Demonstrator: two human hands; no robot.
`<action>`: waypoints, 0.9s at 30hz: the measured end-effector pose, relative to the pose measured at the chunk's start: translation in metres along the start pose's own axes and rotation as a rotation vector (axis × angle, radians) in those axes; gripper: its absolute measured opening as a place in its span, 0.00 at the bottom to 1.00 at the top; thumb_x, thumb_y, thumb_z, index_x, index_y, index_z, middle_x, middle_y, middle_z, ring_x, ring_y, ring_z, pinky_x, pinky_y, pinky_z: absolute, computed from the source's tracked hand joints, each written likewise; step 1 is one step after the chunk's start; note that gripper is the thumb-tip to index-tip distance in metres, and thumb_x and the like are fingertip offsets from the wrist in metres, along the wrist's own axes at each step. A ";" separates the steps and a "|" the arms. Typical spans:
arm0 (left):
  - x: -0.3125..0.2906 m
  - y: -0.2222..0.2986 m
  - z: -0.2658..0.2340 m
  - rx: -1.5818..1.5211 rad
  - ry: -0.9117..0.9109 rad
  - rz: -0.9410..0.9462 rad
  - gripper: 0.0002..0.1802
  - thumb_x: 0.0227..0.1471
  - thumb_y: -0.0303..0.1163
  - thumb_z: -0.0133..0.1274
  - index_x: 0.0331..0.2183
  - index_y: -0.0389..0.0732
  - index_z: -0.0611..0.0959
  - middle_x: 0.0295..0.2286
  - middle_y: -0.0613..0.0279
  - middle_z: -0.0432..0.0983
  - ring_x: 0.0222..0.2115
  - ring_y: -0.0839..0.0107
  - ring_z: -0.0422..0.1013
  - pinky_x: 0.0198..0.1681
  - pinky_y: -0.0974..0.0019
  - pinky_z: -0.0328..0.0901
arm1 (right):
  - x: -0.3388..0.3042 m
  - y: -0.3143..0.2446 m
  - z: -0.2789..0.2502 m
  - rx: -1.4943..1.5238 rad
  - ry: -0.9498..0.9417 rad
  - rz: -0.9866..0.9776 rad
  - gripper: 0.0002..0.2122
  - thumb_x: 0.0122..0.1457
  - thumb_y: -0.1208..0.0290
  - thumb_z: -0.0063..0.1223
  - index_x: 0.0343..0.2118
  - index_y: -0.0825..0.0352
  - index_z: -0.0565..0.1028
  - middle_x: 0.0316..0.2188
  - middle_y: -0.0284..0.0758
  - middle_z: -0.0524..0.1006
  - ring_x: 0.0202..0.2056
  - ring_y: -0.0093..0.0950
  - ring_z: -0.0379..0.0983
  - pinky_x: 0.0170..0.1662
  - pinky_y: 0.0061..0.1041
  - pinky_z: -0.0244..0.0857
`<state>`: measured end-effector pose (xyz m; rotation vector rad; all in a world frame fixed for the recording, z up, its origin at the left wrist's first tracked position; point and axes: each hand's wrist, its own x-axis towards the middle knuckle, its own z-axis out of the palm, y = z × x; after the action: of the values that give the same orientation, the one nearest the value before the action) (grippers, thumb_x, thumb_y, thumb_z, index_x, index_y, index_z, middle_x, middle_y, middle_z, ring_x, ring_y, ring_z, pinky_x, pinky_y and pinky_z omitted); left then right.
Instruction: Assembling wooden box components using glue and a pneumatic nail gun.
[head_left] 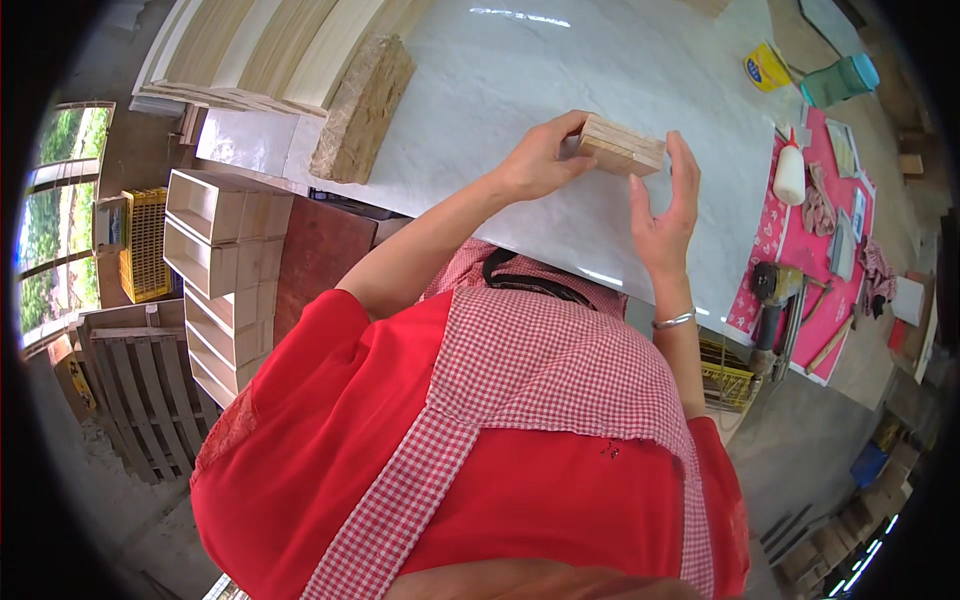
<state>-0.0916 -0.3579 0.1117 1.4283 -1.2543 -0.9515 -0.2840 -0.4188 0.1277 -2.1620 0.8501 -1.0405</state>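
Note:
A small stack of pale wooden pieces [622, 146] is above the near part of the white marbled tabletop [480, 100]. My left hand [545, 155] grips its left end, fingers on the far side and thumb on the near side. At the right end is my right hand [668, 215], its fingers stretched out and thumb apart. The right fingertips are very close to the wood; whether they touch it, I cannot tell. A metal bangle circles my right wrist.
A rough chipboard block [363, 108] and long stacked boards [270, 45] lie at the left. Open wooden boxes [205, 245] are piled beside the table. At the right are a glue bottle [789, 175], yellow tub [766, 68], green bottle [838, 80] and power tool [772, 290].

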 end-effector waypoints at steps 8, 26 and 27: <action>0.004 -0.008 -0.002 0.032 -0.007 0.004 0.22 0.48 0.24 0.56 0.47 0.37 0.73 0.42 0.50 0.75 0.44 0.60 0.72 0.49 0.62 0.65 | -0.007 -0.011 -0.003 -0.020 0.073 -0.023 0.33 0.52 0.76 0.59 0.61 0.68 0.59 0.57 0.46 0.65 0.59 0.40 0.61 0.60 0.37 0.56; 0.227 0.078 -0.142 -0.405 0.136 -0.236 0.16 0.56 0.45 0.54 0.33 0.40 0.78 0.30 0.63 0.72 0.34 0.70 0.68 0.38 0.60 0.65 | -0.026 0.051 0.019 0.508 -0.076 0.453 0.22 0.54 0.71 0.62 0.49 0.72 0.66 0.44 0.36 0.73 0.46 0.25 0.70 0.51 0.25 0.64; 0.257 0.078 -0.161 -0.502 0.235 -0.179 0.15 0.57 0.44 0.53 0.34 0.42 0.79 0.31 0.62 0.71 0.33 0.68 0.67 0.38 0.59 0.65 | -0.025 0.049 0.022 0.497 -0.075 0.430 0.22 0.54 0.70 0.62 0.49 0.72 0.66 0.44 0.36 0.73 0.46 0.25 0.70 0.51 0.25 0.63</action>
<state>0.0871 -0.5839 0.2341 1.2167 -0.6597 -1.0901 -0.2924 -0.4259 0.0701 -1.5097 0.8617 -0.8341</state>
